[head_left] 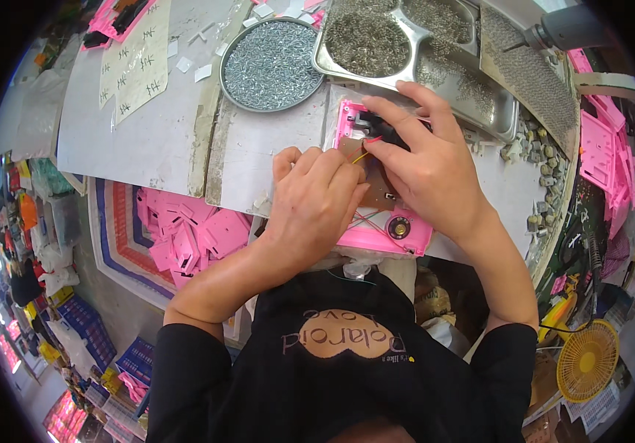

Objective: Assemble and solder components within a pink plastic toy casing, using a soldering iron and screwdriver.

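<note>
A pink plastic housing [356,239] lies in front of me at the near edge of the table. Inside it are a brown circuit board [378,190], black parts at the far end and a small round speaker [398,227] near the closest corner. Over its left side my left hand [316,193] is closed, fingers curled; what they pinch is hidden. Short red and yellow wires [362,156] show by its fingertips. My right hand [428,151] reaches over the right side with its fingers apart, the thumb tip touching the red wire.
Beyond the housing stand a round tray of silver screws [271,65] and a metal tray [406,72] of small metal parts. A power screwdriver [564,29] hangs at the far right. Pink housings fill a bin [122,244] at left; a yellow fan [587,360] sits at right.
</note>
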The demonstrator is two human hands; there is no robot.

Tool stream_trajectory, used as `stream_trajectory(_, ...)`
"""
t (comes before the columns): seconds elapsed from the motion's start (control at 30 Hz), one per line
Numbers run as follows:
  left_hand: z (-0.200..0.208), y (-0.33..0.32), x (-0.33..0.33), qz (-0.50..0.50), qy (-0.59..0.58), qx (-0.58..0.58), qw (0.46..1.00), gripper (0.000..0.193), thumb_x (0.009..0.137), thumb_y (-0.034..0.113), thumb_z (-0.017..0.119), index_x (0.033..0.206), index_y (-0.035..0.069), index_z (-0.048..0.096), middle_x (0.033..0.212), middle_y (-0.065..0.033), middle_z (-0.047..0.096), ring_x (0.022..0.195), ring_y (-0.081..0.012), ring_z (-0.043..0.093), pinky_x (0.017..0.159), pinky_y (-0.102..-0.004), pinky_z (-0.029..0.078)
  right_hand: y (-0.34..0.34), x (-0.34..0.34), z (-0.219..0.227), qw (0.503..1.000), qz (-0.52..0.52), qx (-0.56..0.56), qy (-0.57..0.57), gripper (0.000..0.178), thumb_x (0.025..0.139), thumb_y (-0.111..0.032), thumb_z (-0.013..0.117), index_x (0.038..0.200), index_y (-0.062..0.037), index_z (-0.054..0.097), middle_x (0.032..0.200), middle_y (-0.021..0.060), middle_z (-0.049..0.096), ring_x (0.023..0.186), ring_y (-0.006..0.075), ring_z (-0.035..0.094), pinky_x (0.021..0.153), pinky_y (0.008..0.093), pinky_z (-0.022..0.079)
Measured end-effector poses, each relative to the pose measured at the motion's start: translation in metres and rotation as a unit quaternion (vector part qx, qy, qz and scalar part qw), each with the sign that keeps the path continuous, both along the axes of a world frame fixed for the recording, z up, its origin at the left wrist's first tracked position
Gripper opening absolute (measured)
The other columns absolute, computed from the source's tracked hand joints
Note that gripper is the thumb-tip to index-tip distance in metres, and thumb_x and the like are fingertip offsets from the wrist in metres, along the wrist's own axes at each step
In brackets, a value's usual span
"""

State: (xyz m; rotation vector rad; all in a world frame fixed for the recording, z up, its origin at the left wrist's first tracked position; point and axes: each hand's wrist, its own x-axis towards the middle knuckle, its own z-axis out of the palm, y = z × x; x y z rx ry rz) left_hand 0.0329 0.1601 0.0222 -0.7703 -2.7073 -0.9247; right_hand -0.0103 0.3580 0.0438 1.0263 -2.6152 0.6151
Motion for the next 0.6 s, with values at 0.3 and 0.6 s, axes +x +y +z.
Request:
stream_trajectory(0.3,0.0,-0.008,-0.009,0.006,0.007,0.032,0.999,0.017,0.079,0.008,0.077,0.09,0.01,0.064,0.084,-0.0025,0.06,0.078,-0.0239,0.057,0.079,-0.0404,0.034,-0.002,-0.014,0.003,0.997,0.06,0.013,-0.038,0.012,0.074,-0.01,0.07,0.082,-0.0021,0.073,0.125,0.0082,0.067,0.128,0.0338,0.053,0.1,0.0413,0.052)
stream_trajectory(0.6,0.023,-0.022,-0.003,0.019,0.047,0.164,0.985,0.041,0.074,0.005,0.08,0.112,0.005,0.065,0.099,-0.0102,0.064,0.088,-0.025,0.062,0.08,-0.0386,0.045,0.025,-0.001,-0.002,0.992,0.021,-0.112,-0.053,0.02,0.067,-0.002,0.08,0.084,-0.0056,0.07,0.12,0.008,0.07,0.123,0.0349,0.055,0.098,0.0431,0.05)
